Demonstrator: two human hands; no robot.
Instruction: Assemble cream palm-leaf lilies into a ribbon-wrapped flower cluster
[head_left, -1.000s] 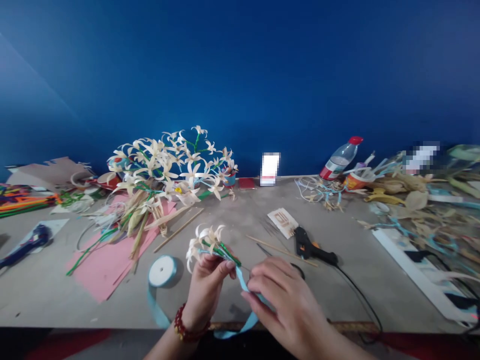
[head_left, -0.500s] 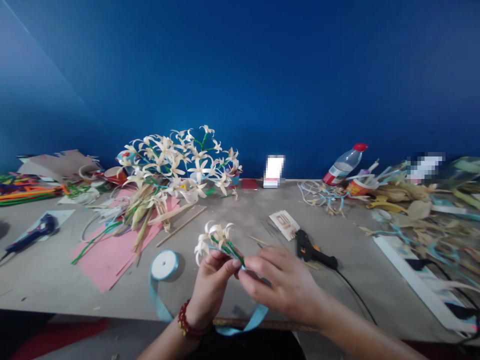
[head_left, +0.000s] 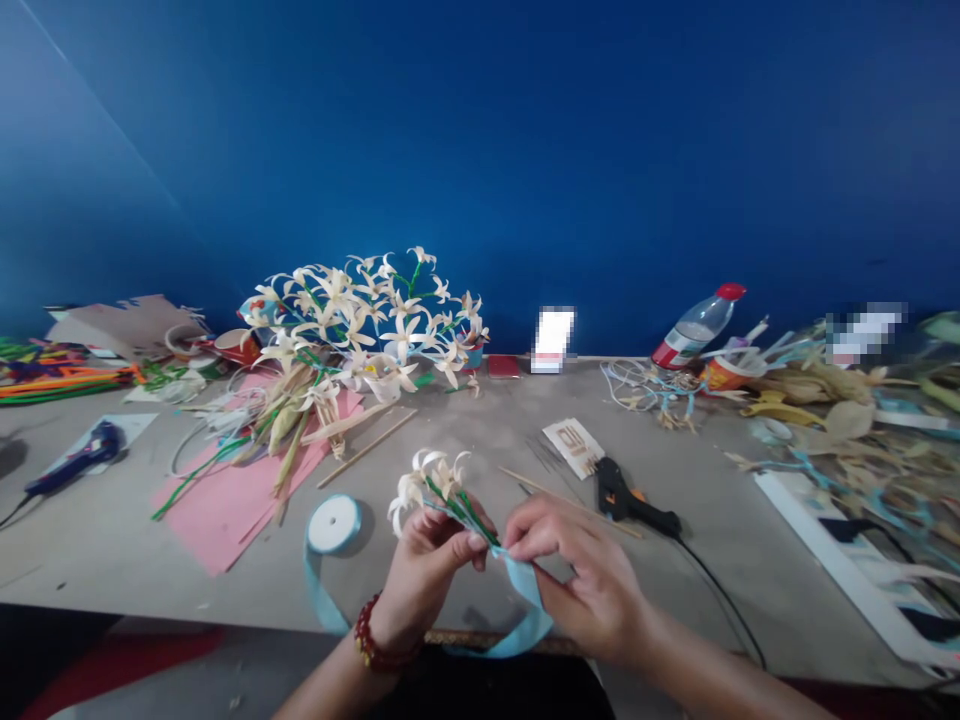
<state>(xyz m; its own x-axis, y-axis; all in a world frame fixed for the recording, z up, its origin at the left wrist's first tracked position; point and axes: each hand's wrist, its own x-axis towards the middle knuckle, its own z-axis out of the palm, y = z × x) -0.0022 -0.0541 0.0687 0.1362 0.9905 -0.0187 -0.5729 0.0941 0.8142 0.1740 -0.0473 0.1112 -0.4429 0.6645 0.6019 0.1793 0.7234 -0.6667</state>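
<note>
A small bunch of white artificial flowers [head_left: 429, 478] with green stems is pinched in my left hand [head_left: 433, 565], the blooms pointing up and to the left. My right hand [head_left: 574, 570] pinches a light blue ribbon [head_left: 534, 605] at the lower end of the stems, thumb and forefinger together. From there the ribbon loops down over the table edge and passes behind my left wrist. Its other stretch climbs to a ribbon spool [head_left: 333, 524], lying flat left of my left hand. A red bead bracelet circles my left wrist.
A black glue gun [head_left: 626, 498] lies right of my hands, its cord trailing to the front. Behind stand many finished white flowers [head_left: 337, 310]. Pink paper [head_left: 217, 520] and a blue glue gun [head_left: 82, 458] are left; a power strip [head_left: 832, 570] and a tilted bottle [head_left: 701, 325] right.
My right hand has shifted slightly right, off the covered stems, so the stem ends and the ribbon now show. The ribbon loop hangs higher and fuller below it. My left hand keeps its hold.
</note>
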